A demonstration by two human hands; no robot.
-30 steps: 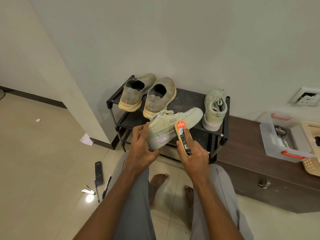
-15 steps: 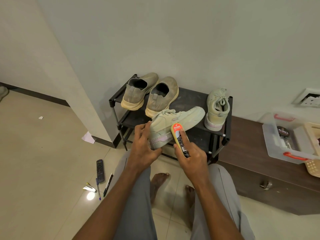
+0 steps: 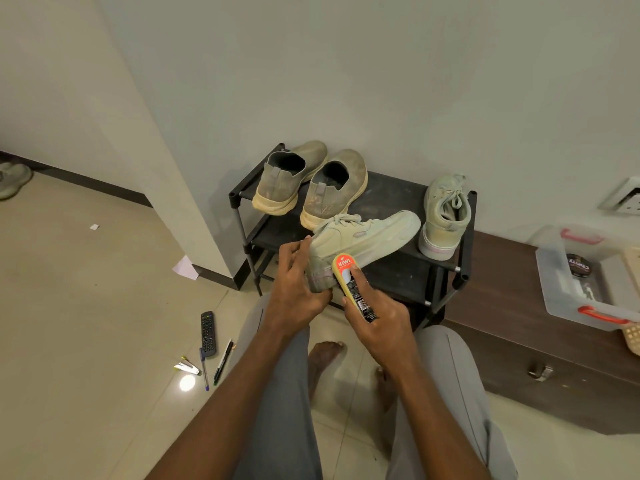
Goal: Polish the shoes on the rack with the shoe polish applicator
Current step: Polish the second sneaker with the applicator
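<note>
Moved: applicator [image 3: 350, 285] slid nearer the sneaker's [image 3: 360, 240] heel | Step: short overlapping strokes along the heel side, light pressure, shoe braced | Left hand [image 3: 294, 289]: curled round the heel | Right hand [image 3: 377, 320]: wrapped round applicator, forefinger on top | Sneaker: off rack [image 3: 464, 237], near edge

sneaker [image 3: 360, 242]: pale green, on its side, heel held off the rack's [image 3: 398, 268] front
applicator [image 3: 351, 287]: yellow-edged, against the heel
</note>
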